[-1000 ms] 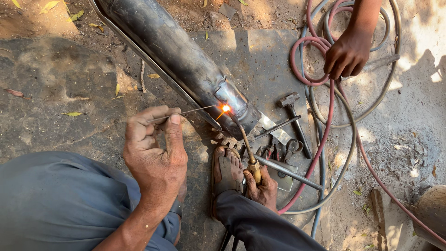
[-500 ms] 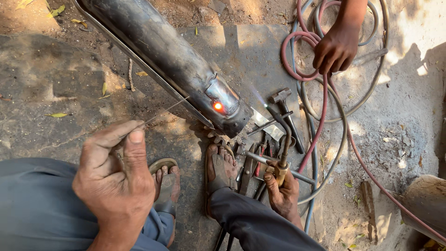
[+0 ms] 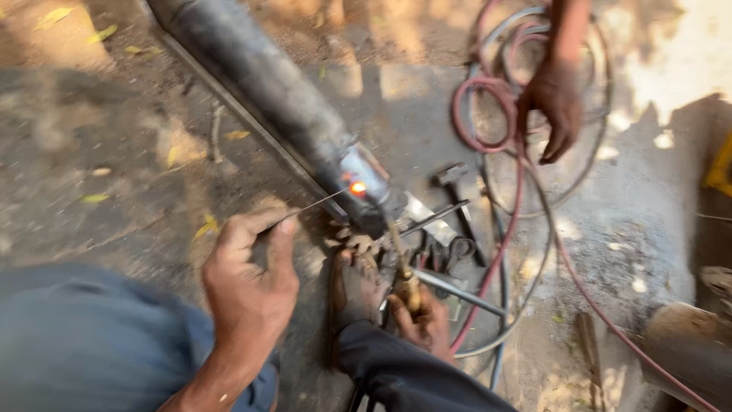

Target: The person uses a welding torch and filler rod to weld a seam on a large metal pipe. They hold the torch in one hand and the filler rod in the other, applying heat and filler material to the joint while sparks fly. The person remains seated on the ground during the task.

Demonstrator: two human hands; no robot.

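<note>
While an orange glow burns at the end of a dark metal pipe lying on the ground, the left hand pinches a thin filler rod aimed at the hot spot. The right hand grips a brass torch beside a bare foot. Another person's hand touches coiled red hoses nearby.

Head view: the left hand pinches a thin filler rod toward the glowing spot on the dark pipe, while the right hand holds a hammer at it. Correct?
Not quite. In the head view the right hand grips a brass-handled torch, not a hammer; a hammer lies untouched on the ground. The left hand does hold the thin rod toward the glowing spot on the pipe.
</note>
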